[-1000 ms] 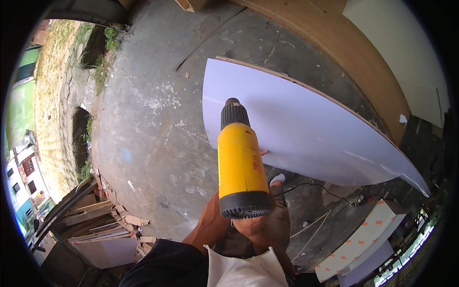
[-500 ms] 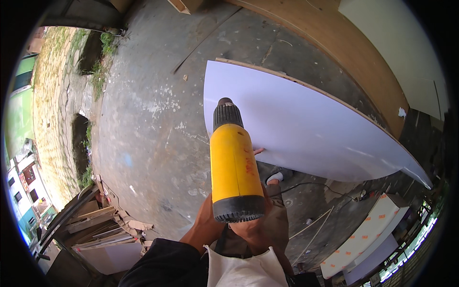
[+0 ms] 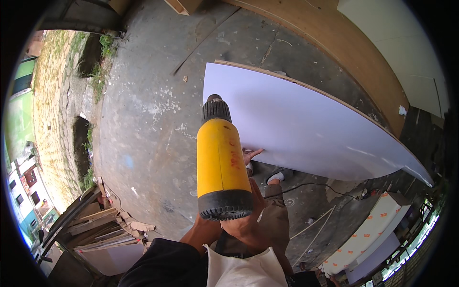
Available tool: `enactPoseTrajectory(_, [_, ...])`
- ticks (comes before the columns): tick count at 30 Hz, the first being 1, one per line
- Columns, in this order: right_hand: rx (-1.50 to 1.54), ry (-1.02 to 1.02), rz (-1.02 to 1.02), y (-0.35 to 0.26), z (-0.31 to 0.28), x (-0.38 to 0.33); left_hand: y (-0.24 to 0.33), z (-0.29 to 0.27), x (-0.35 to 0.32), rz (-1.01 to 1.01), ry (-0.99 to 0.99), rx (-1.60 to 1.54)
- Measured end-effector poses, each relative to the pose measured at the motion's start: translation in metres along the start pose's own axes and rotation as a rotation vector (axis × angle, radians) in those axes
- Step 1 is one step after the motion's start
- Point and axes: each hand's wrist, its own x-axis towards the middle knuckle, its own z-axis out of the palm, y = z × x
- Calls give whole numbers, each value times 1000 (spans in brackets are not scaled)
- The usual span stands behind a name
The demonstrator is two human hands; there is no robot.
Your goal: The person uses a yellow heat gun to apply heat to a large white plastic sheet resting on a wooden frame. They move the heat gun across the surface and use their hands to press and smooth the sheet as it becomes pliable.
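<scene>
A yellow and black heat gun (image 3: 223, 162) fills the middle of the view, its dark nozzle pointing forward over the left end of a glossy white sheet (image 3: 306, 124). My right hand (image 3: 256, 198) appears closed round its handle, though the gun's body covers the handle and most of the fingers. Beyond the gun, my left hand (image 3: 250, 154) lies by the sheet's near edge. A digit stretches out over the white surface, and the rest of that hand is hidden behind the gun. Along the sheet's far side, a thin wooden board edge (image 3: 282, 76) shows.
A dark cable (image 3: 315, 185) crosses the grey concrete floor (image 3: 148, 138) by my shoes. Wood scraps (image 3: 98, 229) are piled at lower left. A pale printed panel (image 3: 366, 229) lies at lower right. A large brown board (image 3: 354, 52) stretches along the far right.
The heat gun has shifted left over the sheet. More of my left hand now shows beyond it, with a digit stretched over the white surface. The sheet itself has hardly moved.
</scene>
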Motion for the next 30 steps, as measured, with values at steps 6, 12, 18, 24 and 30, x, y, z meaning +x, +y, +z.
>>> enactPoseTrajectory(6, [5,196,-69,16,5,-8,5,3,5,-29,8,-6])
enactPoseTrajectory(12, [-50,138,-92,6,-1,-9,29,-6,6,0,23,3])
enactPoseTrajectory(18, [-30,-11,-48,1,-5,-2,9,3,-3,-6,119,-14])
enactPoseTrajectory(24, [-2,81,-78,2,-6,-12,27,-22,18,8,56,36])
enactPoseTrajectory(30, [-22,117,-66,10,-10,-24,19,-21,9,34,-197,260])
